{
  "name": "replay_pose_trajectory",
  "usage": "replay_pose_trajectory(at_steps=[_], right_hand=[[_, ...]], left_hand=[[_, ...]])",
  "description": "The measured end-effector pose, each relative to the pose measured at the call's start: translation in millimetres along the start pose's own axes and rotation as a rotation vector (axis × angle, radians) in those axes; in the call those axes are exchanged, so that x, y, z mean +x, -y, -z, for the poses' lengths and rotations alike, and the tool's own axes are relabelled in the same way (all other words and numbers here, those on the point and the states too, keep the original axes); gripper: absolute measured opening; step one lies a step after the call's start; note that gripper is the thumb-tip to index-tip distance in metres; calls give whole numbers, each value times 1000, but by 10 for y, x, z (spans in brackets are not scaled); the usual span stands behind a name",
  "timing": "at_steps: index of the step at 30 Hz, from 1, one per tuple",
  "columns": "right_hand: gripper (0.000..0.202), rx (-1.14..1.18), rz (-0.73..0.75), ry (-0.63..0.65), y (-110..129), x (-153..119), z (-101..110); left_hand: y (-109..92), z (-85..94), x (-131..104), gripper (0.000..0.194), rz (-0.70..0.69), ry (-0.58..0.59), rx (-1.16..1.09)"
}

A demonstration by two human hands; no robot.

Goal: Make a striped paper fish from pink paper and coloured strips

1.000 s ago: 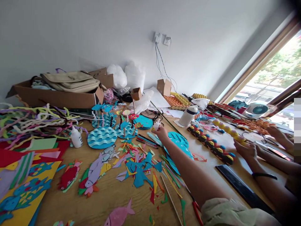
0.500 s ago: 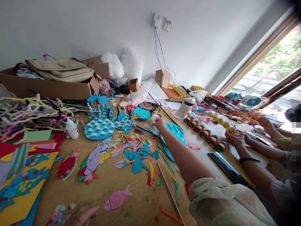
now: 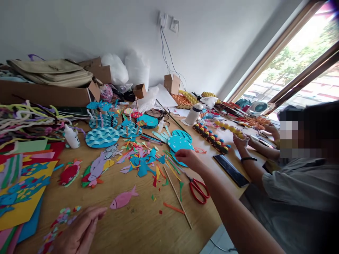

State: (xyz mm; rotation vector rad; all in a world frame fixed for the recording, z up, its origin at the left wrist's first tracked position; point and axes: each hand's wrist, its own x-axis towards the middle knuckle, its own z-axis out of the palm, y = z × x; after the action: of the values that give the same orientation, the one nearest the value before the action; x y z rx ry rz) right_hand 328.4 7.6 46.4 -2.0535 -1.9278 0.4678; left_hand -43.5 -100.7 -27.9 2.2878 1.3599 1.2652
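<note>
Left hand [image 3: 82, 231]: half-curled, fingers together, thumb just below them, nothing visible in grasp. Tips sit just short of the pink paper fish [image 3: 124, 199], at about 2 o'clock from the hand; looks like no contact. Fish lies flat on the worktop [image 3: 143, 233], head toward the hand, tail to 2 o'clock.

Right hand [image 3: 188, 158]: fingers curled in, tips hidden; can't tell if it has hold of anything small. It's in front of the lower edges of the blue paper discs [image 3: 181, 141]; contact unclear. Small dropper bottle [image 3: 160, 125] stands upright at 11 o'clock from it, well apart. Red-handled scissors [image 3: 198, 190] at 5 o'clock, thin wooden stick [image 3: 177, 197] at 7, both lying flat.

Step, my read: paper-fish craft, between actions; left ready at the fish, right mid-reach. Finished-looking stand [image 3: 129, 128] with fish on posts is at 12 o'clock from the pink one; this fish isn't mounted.

Next move calls for a light pinch on the fish's thin edge, no creasing, with the right hand kept off the loose scraps [image 3: 143, 164] at 9 o'clock.
</note>
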Motion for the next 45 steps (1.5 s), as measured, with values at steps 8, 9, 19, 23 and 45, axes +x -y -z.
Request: replay_pose_trajectory(at_steps=[8,9,19,23,45], right_hand=[[20,-115,51,64,154,-730,-143],[20,-133,35,55,128,-753,-150],[20,-295,-122,-46,14,-446,-193],[24,-335,-154,-42,22,-185,-198],[22,-417,-275,181,-157,309,-268]], left_hand=[[-85,22,42,24,29,-1,-9],[-79,15,34,24,33,-1,-16],[-41,10,23,21,-26,2,-27],[-42,7,37,18,-27,2,-25],[-262,104,212,20,-12,-26,63]])
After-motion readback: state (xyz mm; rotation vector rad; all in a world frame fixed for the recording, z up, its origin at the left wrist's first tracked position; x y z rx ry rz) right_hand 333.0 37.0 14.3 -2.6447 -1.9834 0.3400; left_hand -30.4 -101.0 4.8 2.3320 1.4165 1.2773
